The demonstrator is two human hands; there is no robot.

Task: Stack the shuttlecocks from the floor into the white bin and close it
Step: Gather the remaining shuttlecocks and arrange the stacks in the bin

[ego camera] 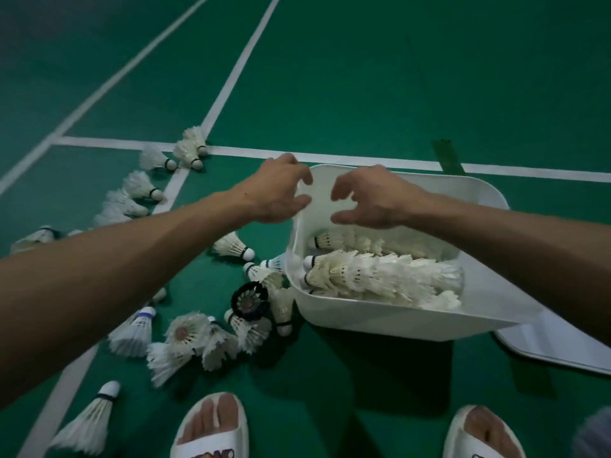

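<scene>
White bin (396, 322) on the floor at three o'clock of centre, open, with nested rows of shuttlecocks (380, 276) lying on their sides inside. Loose shuttlecocks (185, 338) strewn from seven round to eleven o'clock of the bin, the nearest right against its left wall, one black one (249, 299) among them. Left hand (277, 196) and right hand (373, 200) above the bin's far left corner, at about eleven o'clock of it, fingers curled and spread apart, gripping nothing visible.

Likely next to no weight in each; feathers stiff yet brittle, apt to crush or splay under a squeeze. Best taken by the firm rounded cork, or lightly round the skirt's narrow end, then slid cork first into the open skirt of the next. Expect a long nested row to bend and part unless supported at both ends.

Green court floor (330, 77), smooth and matt, crossed by white lines (231, 74). Flat lid (562, 345) just beside the bin at four o'clock; strip of green tape (446, 157) at twelve; white slides (211, 428) at six. Dim indoor hall.
</scene>
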